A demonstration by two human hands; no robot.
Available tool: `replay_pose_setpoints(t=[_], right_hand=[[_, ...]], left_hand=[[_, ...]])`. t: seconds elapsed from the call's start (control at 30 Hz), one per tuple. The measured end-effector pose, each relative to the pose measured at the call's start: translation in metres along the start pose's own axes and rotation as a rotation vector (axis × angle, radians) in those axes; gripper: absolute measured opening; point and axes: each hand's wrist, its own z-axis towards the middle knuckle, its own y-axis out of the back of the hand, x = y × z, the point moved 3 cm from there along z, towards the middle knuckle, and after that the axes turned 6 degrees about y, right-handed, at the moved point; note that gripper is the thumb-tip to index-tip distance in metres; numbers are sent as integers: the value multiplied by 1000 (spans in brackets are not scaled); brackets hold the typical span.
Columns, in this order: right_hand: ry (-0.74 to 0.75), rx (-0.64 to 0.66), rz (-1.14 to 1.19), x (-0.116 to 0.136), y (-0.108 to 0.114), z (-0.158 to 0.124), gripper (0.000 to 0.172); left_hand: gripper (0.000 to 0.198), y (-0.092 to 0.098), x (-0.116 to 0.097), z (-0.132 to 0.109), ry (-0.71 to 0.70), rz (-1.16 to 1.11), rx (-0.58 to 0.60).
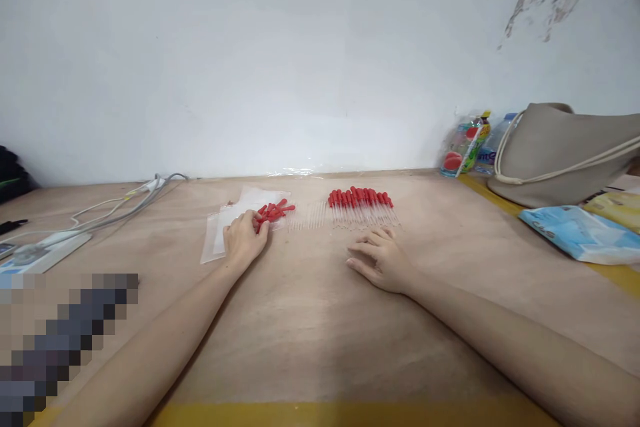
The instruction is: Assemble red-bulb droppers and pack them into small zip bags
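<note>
My left hand (pixel 245 237) is at a small pile of red rubber dropper bulbs (pixel 273 211), with a bulb between its thumb and curled fingers. Under that pile lie clear plastic zip bags (pixel 220 233). Right of it, a row of thin clear glass tubes (pixel 314 215) without bulbs lies on the table. Farther right come several droppers (pixel 360 200) side by side, red bulbs toward the wall and clear tips toward me. My right hand (pixel 377 259) rests just below their tips, fingers loosely bent and apart, holding nothing.
On the left are a power strip (pixel 55 247) and cables (pixel 133 195). A grey bag (pixel 555 153), drink bottles (pixel 463 147) and a blue packet (pixel 583 232) stand or lie at right. The brown tabletop (pixel 295 333) has yellow tape (pixel 320 413) along its front edge.
</note>
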Motion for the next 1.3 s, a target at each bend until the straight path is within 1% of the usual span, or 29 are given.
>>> replay_pose_setpoints(t=[0.07, 0.13, 0.23, 0.37, 0.57, 0.63, 0.7, 0.73, 0.8, 0.83, 0.93, 1.0, 1.1, 1.17, 1.23, 1.3], right_hand=[[-80, -21, -24, -1, 2, -1, 29], [-151, -33, -47, -2, 2, 1, 31], [-197, -16, -50, -3, 0, 4, 35], [-216, 16, -10, -6, -2, 5, 35], [-193, 40, 69, -8, -3, 4, 23], [-176, 52, 82, -8, -3, 4, 23], [-152, 64, 88, -8, -5, 4, 26], [-140, 65, 86, -8, -6, 4, 28], [-124, 69, 76, -9, -8, 4, 30], [-118, 72, 70, -10, -9, 4, 28], [-104, 84, 48, -11, -11, 4, 16], [-108, 79, 31, -12, -10, 3, 15], [-129, 52, 22, -12, -7, 2, 15], [-124, 52, 25, -12, -7, 2, 20], [-97, 75, 31, -10, -8, 3, 24], [-71, 101, 41, -9, -11, 5, 20]], left_hand=[[16, -1, 1, 1, 31, -30, 10], [15, -1, 1, 1, 46, -58, -6], [16, 1, 0, 0, 22, -111, -53], [18, 2, 0, -2, -25, -167, -108], [11, 6, -1, -3, -106, -228, -204], [10, 10, -7, -7, -145, -288, -251], [10, 12, -18, -16, -227, -395, -270], [10, 12, -25, -22, -283, -461, -250], [13, 10, -40, -36, -388, -587, -134], [13, 8, -47, -44, -427, -624, -70], [18, 1, -64, -63, -525, -595, 165], [23, -2, -68, -69, -570, -525, 283], [29, -3, -68, -71, -599, -448, 356], [33, -3, -67, -69, -609, -419, 386], [30, -3, -67, -69, -633, -407, 410], [23, -3, -68, -69, -653, -412, 409]])
